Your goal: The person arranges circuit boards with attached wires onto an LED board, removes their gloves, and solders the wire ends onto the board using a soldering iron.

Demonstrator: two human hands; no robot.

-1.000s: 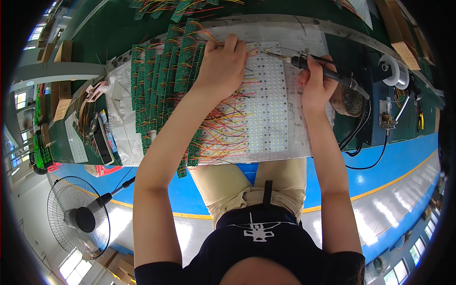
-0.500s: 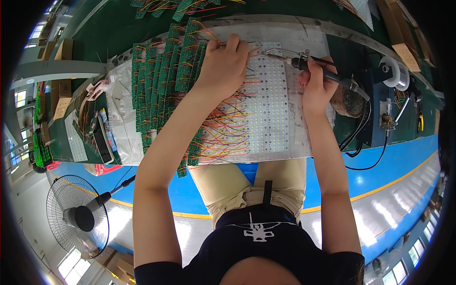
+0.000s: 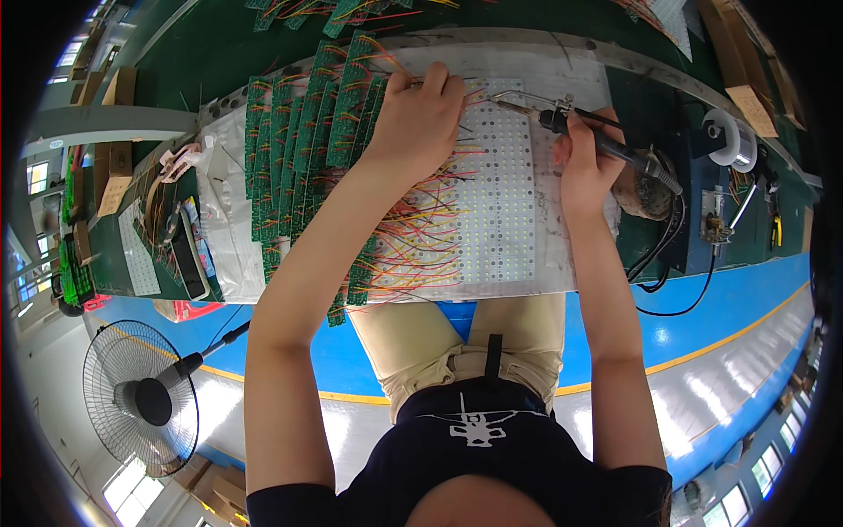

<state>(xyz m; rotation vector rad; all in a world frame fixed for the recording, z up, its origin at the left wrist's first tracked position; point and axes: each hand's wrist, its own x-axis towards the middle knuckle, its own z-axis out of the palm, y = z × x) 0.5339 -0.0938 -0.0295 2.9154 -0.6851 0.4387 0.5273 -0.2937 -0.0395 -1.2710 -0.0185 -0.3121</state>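
My right hand is closed round a soldering iron with a thin metal guide tube above its tip. The tip points left, over the far end of a white LED panel with rows of small yellowish dots. Close to the tip, my left hand is closed in a pinch on a thin red wire; its fingertips are partly hidden. Under and beside my left forearm lie several overlapping green circuit board strips. Red, yellow and black wires fan from them over the panel.
A solder spool and a dark blue box stand right, with a cable running to the iron. A brownish block sits by my right wrist. Left lie a phone and more wires. A fan stands left.
The iron's tip has shifted very slightly, still close to my left fingertips. Both hands keep their grip and nearly the same place.
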